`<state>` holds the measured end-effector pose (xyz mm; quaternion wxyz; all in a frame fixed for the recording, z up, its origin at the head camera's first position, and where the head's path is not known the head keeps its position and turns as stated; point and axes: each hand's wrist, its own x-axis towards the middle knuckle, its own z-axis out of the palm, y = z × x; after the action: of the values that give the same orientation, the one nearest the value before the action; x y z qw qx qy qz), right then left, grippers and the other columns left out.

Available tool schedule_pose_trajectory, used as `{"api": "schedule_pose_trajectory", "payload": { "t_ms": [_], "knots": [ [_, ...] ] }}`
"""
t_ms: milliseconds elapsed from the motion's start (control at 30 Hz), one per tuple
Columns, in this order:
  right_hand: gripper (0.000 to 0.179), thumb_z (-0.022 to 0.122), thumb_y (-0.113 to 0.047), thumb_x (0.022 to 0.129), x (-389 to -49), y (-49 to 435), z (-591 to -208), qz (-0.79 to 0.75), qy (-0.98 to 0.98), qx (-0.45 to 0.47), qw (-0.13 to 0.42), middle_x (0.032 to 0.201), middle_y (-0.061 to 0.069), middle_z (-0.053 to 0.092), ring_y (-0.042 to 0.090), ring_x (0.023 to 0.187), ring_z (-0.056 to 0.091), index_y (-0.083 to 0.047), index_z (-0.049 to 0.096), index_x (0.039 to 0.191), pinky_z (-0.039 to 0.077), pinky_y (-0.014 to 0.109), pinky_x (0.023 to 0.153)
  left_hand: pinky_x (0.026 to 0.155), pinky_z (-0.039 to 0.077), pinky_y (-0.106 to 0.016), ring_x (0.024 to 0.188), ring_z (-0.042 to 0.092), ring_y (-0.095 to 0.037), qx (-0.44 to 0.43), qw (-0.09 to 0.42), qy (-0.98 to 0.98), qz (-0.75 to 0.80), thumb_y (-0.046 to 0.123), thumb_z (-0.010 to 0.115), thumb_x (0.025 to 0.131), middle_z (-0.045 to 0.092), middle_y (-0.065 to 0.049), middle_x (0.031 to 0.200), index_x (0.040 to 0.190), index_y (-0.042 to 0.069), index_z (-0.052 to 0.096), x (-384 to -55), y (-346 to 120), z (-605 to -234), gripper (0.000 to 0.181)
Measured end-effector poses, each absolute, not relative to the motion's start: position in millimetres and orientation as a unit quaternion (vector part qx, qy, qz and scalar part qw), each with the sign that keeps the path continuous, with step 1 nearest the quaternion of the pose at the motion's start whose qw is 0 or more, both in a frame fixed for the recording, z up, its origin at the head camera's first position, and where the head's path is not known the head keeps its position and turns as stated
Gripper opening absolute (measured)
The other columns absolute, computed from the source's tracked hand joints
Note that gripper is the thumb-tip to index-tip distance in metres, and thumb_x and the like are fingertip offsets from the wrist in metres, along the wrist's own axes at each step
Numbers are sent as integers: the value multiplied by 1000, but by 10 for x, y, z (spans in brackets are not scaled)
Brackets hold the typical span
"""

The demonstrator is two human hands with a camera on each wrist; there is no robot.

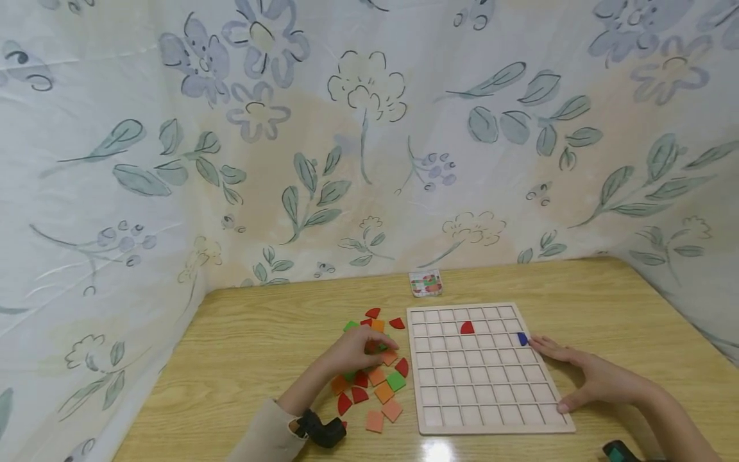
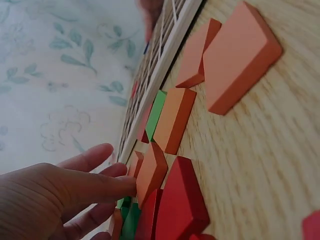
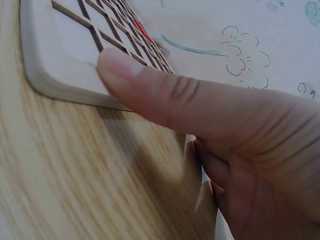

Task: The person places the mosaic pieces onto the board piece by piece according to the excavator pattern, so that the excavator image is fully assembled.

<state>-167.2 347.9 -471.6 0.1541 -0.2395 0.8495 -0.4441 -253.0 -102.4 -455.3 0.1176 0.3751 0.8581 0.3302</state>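
Note:
A pale wooden grid board [image 1: 493, 423] lies on the table with a red quarter-circle piece [image 1: 467, 328] and a blue piece [image 1: 522, 339] in its cells. My right hand [image 1: 606, 378] is spread along the board's right edge. Its thumb [image 3: 120, 70] rests on the near corner of the rim, and its fingertips are by the blue piece. My left hand [image 1: 358, 346] reaches over a loose pile left of the board, thumb and fingers apart. In the left wrist view its thumb tip is right at an orange square tile [image 2: 152, 175], with green and red pieces around; the other fingers stretch past it.
Loose red quarter-circles [image 1: 344, 403], orange squares [image 1: 374, 421] and green tiles [image 1: 396, 381] spread left of the board. A small printed pattern card [image 1: 425, 283] lies behind it. Floral cloth [image 1: 369, 160] hangs round the table's back and sides.

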Motion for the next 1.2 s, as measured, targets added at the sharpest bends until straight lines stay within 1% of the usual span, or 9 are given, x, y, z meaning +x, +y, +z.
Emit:
{"api": "schedule_pose_trajectory", "payload": {
  "t_ms": [100,233,400,467,567,633,1067,1133,1200],
  "knots": [
    [94,77,-21,70,-1674,3476,-4709,-445,850,-234,159,142,-30,9,-29,117,4,-10,23,147,-10,23,107,82,47,-23,99,58,-10,378,121,857,329,8,69,82,68,4,105,107,14,69,-2545,-1019,-4560,26],
    [95,78,-21,69,-1674,3478,-4702,-445,852,-223,165,142,-31,9,-31,115,4,-11,24,146,-7,66,97,76,46,-21,90,57,-9,371,127,859,330,10,70,81,67,4,105,108,14,69,-2541,-1015,-4557,27],
    [94,77,-22,70,-1668,3475,-4717,-442,852,-234,156,142,-30,9,-30,116,4,-10,24,146,-8,27,109,67,43,-18,77,49,-8,351,131,866,331,16,73,79,67,6,103,107,15,69,-2517,-1015,-4561,29],
    [94,77,-24,70,-1664,3478,-4730,-441,852,-235,155,141,-31,9,-30,116,4,-10,24,146,-3,1,93,65,41,-18,76,46,-9,343,128,870,331,18,74,78,67,7,102,107,15,70,-2504,-1009,-4564,29],
    [95,77,-24,70,-1665,3485,-4741,-430,858,-242,146,140,-33,9,-30,117,3,-10,24,146,2,-6,82,65,40,-18,77,45,-9,332,122,875,331,19,75,77,67,9,100,105,16,71,-2494,-997,-4583,29],
    [95,78,-23,70,-1663,3486,-4737,-428,859,-243,144,140,-34,9,-30,117,3,-10,24,146,-2,0,93,65,40,-18,77,45,-9,321,119,879,333,20,76,76,67,10,98,104,17,71,-2486,-991,-4596,28],
    [94,78,-22,69,-1633,3489,-4758,-417,864,-252,128,143,-29,9,-30,117,4,-11,26,146,1,0,93,67,44,-21,76,50,-10,278,130,874,376,23,77,74,66,12,89,100,19,72,-2447,-997,-4587,26],
    [94,78,-24,69,-1646,3490,-4743,-416,867,-236,140,149,-16,9,-30,114,4,-13,25,146,-2,27,110,65,44,-22,74,51,-10,276,127,873,383,24,78,74,65,11,88,97,20,72,-2455,-1002,-4566,25],
    [94,78,-24,69,-1660,3492,-4728,-414,871,-219,151,151,-2,9,-31,110,4,-15,25,147,1,59,105,63,44,-22,71,50,-10,276,119,872,387,25,78,73,65,10,86,96,20,71,-2474,-1001,-4548,24]
  ]
}}
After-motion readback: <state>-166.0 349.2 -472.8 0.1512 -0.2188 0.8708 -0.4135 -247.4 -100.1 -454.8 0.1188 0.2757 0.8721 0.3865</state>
